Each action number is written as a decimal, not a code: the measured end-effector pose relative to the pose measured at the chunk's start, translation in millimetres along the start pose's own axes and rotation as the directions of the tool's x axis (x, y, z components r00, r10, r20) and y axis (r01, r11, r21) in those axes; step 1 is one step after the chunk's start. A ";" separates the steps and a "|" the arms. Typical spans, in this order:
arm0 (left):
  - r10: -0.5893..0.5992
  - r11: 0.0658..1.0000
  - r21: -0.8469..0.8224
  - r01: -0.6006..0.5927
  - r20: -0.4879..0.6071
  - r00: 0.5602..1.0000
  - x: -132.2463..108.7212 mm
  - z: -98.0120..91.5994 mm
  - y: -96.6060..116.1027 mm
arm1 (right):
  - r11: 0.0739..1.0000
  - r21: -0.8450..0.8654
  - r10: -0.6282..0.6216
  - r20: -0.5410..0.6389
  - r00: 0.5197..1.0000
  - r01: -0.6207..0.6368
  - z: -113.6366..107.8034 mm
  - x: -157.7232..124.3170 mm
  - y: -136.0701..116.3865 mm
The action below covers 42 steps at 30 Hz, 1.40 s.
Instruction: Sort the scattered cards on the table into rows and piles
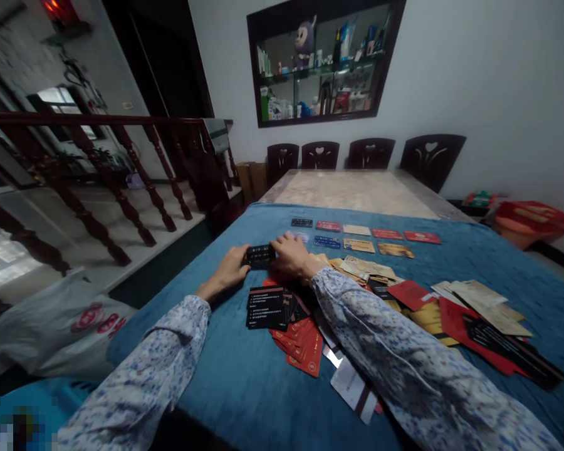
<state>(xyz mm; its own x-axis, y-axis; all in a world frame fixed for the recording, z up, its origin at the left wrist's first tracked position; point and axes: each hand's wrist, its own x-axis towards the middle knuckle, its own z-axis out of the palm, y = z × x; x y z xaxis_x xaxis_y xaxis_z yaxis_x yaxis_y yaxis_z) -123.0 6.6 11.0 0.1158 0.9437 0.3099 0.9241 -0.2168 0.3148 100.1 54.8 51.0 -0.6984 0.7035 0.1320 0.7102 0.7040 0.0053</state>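
Nearest, a loose heap of cards [297, 341], red and black, lies on the blue cloth [244, 382] covering the worktop. Just beyond it, the left hand [229, 269] and right hand [291, 255] each pinch one end of a black card [260, 255] just above the cloth. Farther off, two rows of single cards [357, 237] lie flat.

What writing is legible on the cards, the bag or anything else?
Nothing here can be read.
On the held card, between left hand and right hand: white lines, too small.
On the black pile on the cloth: white print, blurred.
On the bag: red marks, unreadable.
On the shelf packages: labels too small.
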 end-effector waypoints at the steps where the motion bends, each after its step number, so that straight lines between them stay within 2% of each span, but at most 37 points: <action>1: 0.016 1.000 -0.007 -0.016 0.005 1.000 2.7 -1.4 -0.3 | 1.000 -0.006 0.001 0.008 1.000 -0.001 -3.5 -0.7 1.6; 12: 0.117 0.993 0.007 -0.119 0.096 0.988 43.5 -11.9 8.8 | 0.999 -0.049 0.013 0.051 0.999 -0.010 -24.2 -6.3 26.8; 20: 0.106 0.992 0.051 -0.117 0.186 0.977 78.1 -2.8 18.7 | 0.999 -0.029 0.042 0.074 0.996 -0.040 -25.4 -0.6 53.7; 28: 0.144 0.988 0.025 -0.152 0.207 0.968 114.0 4.8 29.0 | 0.997 -0.052 0.053 0.078 0.996 -0.049 -23.0 11.8 85.4; 42: 0.217 0.975 -0.003 -0.222 0.203 0.955 181.3 23.6 41.4 | 0.989 -0.057 0.143 0.088 0.986 -0.138 -22.3 35.2 133.2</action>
<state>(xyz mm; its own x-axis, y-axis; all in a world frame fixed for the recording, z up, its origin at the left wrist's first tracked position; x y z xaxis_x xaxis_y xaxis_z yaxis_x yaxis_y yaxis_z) -55.1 174.7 59.1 0.3856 0.9046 0.1818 0.8745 -0.4211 0.2406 172.1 171.1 78.5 -0.5949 0.8026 0.0437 0.8038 0.5934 0.0433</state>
